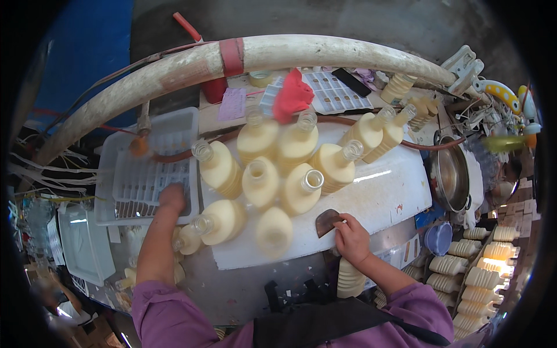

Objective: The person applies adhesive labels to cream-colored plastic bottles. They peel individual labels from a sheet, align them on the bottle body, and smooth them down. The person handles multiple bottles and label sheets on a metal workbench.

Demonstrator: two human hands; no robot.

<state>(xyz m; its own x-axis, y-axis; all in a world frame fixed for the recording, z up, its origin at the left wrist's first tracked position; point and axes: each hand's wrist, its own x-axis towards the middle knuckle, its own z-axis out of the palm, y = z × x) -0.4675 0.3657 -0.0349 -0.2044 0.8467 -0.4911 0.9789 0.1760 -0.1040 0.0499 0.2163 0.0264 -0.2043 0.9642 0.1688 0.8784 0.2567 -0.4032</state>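
Observation:
My right hand (352,239) grips a dark flat scraper-like piece (327,222) at the front edge of a white board (378,195). My left hand (172,199) reaches into a white plastic tray (195,130) at the left, over sheets of printed labels (139,185); its fingers are blurred, and whether they hold anything does not show. Between my hands several uncapped clear bottles of pale yellow liquid stand on the board, among them one bottle (300,191) near the middle and another (224,222) beside my left forearm. A further bottle (274,232) at the front is blurred.
A thick white pipe (313,52) arches across the far side. Behind the bottles lie a red cloth (293,95), label sheets (339,93) and a black phone (351,82). At the right are a metal pan (450,174), a blue-purple bowl (438,238) and rows of filled bottles (483,278).

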